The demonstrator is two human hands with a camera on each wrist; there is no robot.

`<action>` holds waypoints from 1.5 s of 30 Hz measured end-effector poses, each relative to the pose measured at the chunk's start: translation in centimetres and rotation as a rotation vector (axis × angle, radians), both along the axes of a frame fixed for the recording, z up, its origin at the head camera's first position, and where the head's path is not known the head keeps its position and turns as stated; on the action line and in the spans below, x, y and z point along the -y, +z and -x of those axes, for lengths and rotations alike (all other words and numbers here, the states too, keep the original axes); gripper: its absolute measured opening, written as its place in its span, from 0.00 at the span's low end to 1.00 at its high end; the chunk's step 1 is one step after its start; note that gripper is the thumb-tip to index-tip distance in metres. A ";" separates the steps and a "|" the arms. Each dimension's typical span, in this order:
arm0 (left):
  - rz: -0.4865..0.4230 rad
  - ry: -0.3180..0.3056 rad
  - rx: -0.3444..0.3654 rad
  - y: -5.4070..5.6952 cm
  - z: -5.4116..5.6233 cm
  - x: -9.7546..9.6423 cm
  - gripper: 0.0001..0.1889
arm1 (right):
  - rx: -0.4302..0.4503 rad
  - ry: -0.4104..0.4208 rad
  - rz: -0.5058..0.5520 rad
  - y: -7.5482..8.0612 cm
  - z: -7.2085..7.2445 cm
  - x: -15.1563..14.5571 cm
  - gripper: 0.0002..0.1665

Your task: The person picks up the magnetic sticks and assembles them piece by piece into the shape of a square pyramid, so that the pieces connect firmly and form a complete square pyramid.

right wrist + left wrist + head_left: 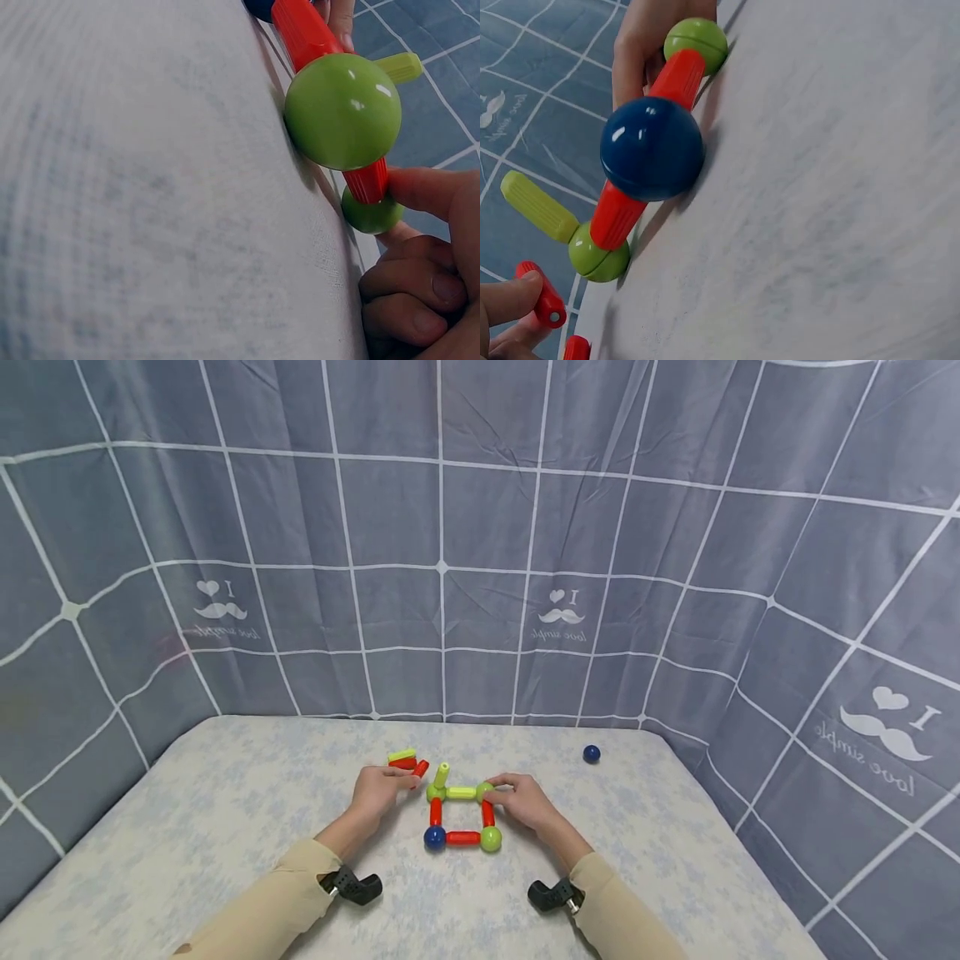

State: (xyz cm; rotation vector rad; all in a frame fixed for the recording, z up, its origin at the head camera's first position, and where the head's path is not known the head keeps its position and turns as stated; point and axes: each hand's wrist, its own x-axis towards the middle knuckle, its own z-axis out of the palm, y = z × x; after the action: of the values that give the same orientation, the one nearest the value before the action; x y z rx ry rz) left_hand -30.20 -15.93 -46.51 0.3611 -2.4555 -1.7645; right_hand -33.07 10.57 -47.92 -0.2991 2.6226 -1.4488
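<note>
Two beige sleeves (262, 897) lie nearest. Left hand (375, 792) pinches one ridged red rod (542, 296); right hand (525, 800) pinches one of three glossy green balls (369, 217).

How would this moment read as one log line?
left grip: pinches red stick | right grip: holds far-right green ball | square frame: on table

Glossy blue ball (652, 148), probably plastic

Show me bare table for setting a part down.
Bare table: right of the right hand, nearer than the loose blue ball; also between the sleeves, nearer than the rod-and-ball square. Crowded: the square's far-left corner, with the left hand, its red rod, the raised green rod and loose rods.
</note>
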 end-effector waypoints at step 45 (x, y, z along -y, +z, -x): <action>-0.331 -0.147 0.071 -0.1 -6.5 -3.4 0.17 | 0.001 0.004 -0.003 0.3 -0.1 0.0 0.20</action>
State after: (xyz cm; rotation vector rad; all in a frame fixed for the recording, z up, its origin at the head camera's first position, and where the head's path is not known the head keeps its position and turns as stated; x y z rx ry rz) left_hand -23.73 -12.50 -46.60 0.2770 -2.2829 -2.2640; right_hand -32.96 10.53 -47.66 -0.3031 2.6220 -1.4433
